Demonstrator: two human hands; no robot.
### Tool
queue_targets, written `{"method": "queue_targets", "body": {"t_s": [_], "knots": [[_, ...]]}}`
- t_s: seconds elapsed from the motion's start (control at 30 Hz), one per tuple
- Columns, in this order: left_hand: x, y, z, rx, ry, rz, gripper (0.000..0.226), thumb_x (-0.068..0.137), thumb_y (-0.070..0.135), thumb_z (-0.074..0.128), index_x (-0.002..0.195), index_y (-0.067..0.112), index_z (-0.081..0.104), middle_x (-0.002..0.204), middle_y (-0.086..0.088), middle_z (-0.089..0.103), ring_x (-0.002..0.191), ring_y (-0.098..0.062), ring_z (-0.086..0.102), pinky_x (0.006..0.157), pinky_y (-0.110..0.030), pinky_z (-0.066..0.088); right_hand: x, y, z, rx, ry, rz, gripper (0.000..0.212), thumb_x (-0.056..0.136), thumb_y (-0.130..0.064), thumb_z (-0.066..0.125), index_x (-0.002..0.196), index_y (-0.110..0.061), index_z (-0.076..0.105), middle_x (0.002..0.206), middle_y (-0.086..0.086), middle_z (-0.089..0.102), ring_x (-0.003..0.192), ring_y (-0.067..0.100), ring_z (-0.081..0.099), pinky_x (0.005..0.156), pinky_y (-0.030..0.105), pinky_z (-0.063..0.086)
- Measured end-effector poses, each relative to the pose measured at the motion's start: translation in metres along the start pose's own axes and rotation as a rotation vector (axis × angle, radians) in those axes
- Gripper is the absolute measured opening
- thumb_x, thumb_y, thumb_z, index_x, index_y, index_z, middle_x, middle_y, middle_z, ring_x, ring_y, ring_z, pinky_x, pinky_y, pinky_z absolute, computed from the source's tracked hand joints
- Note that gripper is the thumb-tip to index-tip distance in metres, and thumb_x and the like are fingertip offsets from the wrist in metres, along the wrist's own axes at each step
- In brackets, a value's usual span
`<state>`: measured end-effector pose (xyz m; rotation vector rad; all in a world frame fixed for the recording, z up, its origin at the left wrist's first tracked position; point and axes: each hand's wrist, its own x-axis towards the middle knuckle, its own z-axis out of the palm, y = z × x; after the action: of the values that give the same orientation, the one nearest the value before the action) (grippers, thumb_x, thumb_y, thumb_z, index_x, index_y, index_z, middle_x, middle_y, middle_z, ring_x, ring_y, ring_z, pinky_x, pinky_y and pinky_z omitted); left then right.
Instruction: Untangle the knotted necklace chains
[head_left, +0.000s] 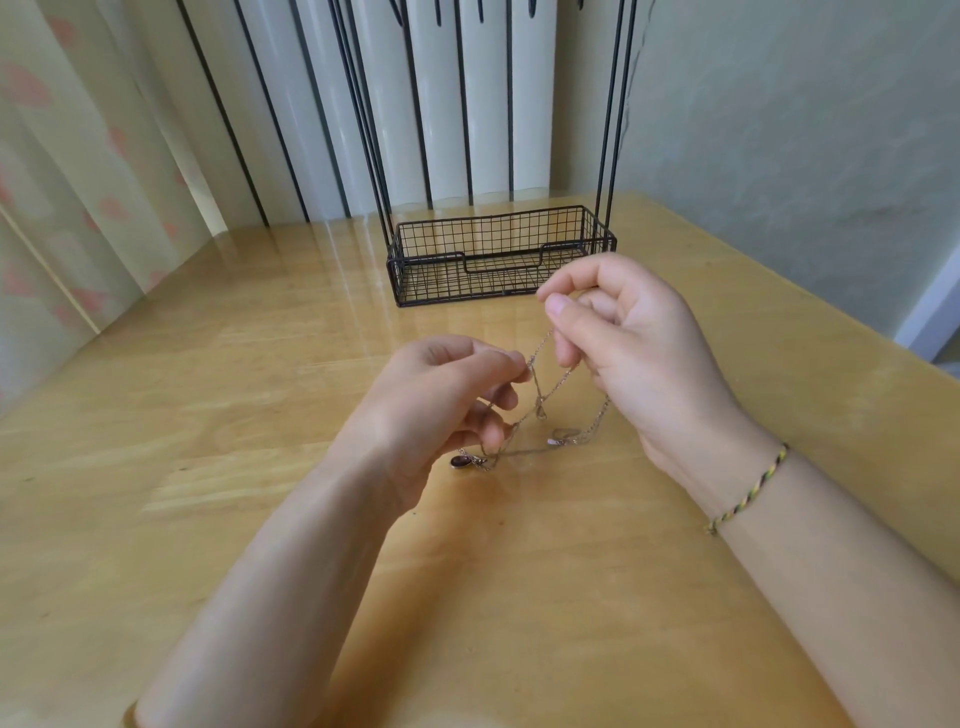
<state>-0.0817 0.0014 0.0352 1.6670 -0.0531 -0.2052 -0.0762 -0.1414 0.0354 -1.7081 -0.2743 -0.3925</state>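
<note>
Wood-grained and glossy, stretching underneath as the table. Standing toward its far edge as a black wire basket. Pinching the necklace chains between thumb and fingertips with the left hand, remaining fingers curling inward. Pinching a strand higher up with the right hand, thumb against forefinger. Hanging tangled between both hands, lower loops trailing onto the wood. Lying beside the left hand as a dark oval pendant. Circling the right wrist as a braided bracelet.

A home room — wooden table, patterned curtain, wire basket.
</note>
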Motion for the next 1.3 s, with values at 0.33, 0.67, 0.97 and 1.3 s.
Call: {"method": "queue_targets", "body": {"t_s": [0.33, 0.67, 0.97, 1.3], "knots": [[-0.0013, 0.0014, -0.0011, -0.027, -0.023, 0.049, 0.011, 0.087, 0.013, 0.063, 0.079, 0.009, 0.069, 0.06, 0.001, 0.055, 0.038, -0.012, 0.041, 0.076, -0.037, 0.047, 0.0013, 0.0065, -0.0012, 0.008, 0.042, 0.015, 0.011, 0.092, -0.01, 0.055, 0.09, -0.017, 0.063, 0.054, -0.005, 0.059, 0.058, 0.002, 0.056, 0.059, 0.009, 0.041], [-0.0006, 0.0, -0.0026, -0.022, -0.041, 0.099, 0.014, 0.088, 0.013, 0.062, 0.076, 0.01, 0.069, 0.057, 0.001, 0.052, 0.037, -0.011, 0.036, 0.068, -0.03, 0.05, 0.0018, 0.0035, 0.0005, 0.174, -0.001, 0.1, 0.015, 0.094, -0.007, 0.051, 0.092, -0.015, 0.062, 0.054, -0.003, 0.051, 0.061, 0.01, 0.055, 0.07, 0.027, 0.052], [0.0001, -0.001, -0.0016, 0.073, 0.054, 0.161, 0.015, 0.093, 0.015, 0.056, 0.08, 0.01, 0.061, 0.054, 0.0, 0.057, 0.036, -0.014, 0.036, 0.066, -0.031, 0.047, 0.0011, 0.0002, 0.0014, 0.169, -0.004, 0.13, 0.017, 0.094, -0.006, 0.05, 0.09, -0.015, 0.063, 0.057, -0.005, 0.042, 0.048, 0.001, 0.04, 0.058, 0.022, 0.046], [-0.0005, -0.0005, -0.0013, 0.512, 0.185, 0.362, 0.014, 0.097, 0.024, 0.049, 0.087, 0.015, 0.053, 0.06, 0.01, 0.069, 0.065, -0.033, 0.06, 0.065, -0.046, 0.054, 0.0052, 0.0031, -0.0055, 0.172, -0.004, 0.233, 0.027, 0.076, 0.007, 0.055, 0.083, -0.018, 0.064, 0.054, -0.01, 0.05, 0.061, 0.011, 0.047, 0.068, 0.025, 0.043]]}}
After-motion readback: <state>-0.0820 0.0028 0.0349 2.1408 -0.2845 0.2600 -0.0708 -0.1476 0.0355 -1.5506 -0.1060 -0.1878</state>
